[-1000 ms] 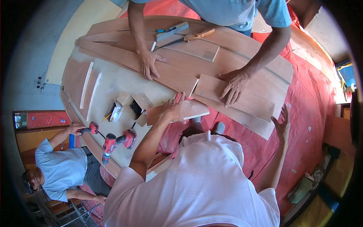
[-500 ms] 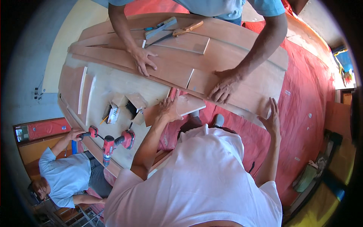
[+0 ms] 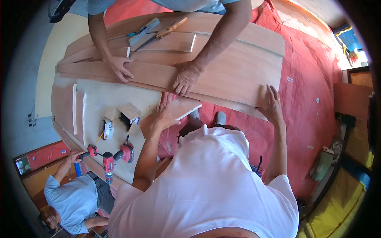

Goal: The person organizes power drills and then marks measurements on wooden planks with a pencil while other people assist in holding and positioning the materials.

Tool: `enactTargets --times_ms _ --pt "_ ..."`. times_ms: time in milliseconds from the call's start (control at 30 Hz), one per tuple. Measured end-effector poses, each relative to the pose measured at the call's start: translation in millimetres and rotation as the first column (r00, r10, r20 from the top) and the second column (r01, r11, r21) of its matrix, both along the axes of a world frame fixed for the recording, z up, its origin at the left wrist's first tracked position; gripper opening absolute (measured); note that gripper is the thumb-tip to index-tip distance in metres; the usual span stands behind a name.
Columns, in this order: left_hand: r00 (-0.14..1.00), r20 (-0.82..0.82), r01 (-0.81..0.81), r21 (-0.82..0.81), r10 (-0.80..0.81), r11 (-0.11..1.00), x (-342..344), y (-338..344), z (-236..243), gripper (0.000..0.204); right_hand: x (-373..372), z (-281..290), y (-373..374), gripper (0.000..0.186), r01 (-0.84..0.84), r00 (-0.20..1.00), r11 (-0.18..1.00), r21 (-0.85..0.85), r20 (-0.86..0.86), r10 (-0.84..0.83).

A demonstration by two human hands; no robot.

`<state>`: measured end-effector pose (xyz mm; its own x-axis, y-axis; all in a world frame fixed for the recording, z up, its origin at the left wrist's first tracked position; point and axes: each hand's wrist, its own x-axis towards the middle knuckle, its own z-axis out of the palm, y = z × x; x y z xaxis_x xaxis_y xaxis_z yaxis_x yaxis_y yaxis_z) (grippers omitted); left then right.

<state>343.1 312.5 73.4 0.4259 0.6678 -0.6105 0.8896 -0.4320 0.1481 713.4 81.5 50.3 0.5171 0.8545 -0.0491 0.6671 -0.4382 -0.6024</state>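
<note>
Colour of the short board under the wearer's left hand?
Short board: light reddish-brown face, pale cut edge. Shows best in the head view, the only one.

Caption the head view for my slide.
Left hand on a short board, right hand at a long plank, opposite a co-worker's hands.

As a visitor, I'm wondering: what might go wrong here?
The short board juts past the table over the red sheet, so it might tip if the left fingers slip. The drill lies with its nose near the table's edge; a knock could send it down. The saw lies between a co-worker's arms, where a careless reach could nick skin.
</note>
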Motion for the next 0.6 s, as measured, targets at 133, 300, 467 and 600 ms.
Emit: enactTargets --times_ms 133,300,467,600 --pt "0.999 -0.051 0.002 -0.162 -0.010 0.987 14.6 -7.6 57.5 0.090 -0.2 -4.4 2.2 0.090 -0.099 0.977 0.994 0.054 0.194 0.087" --pt "0.988 0.121 0.079 0.109 -0.092 0.991 -37.3 -11.4 -74.1 0.128 4.0 -10.5 -18.0 0.089 -0.077 0.985 0.992 0.097 0.164 0.060" --pt "1.000 -0.013 0.010 0.052 -0.009 0.999 -25.9 -22.1 -18.1 0.134 -6.2 -3.2 -16.6 0.099 -0.058 0.991 0.996 0.067 0.123 0.050" --pt "0.999 0.016 -0.038 -0.005 0.038 0.999 -28.0 -23.4 -14.0 0.131 -11.1 -0.2 -17.6 0.100 -0.071 0.991 0.994 0.084 0.117 0.061"
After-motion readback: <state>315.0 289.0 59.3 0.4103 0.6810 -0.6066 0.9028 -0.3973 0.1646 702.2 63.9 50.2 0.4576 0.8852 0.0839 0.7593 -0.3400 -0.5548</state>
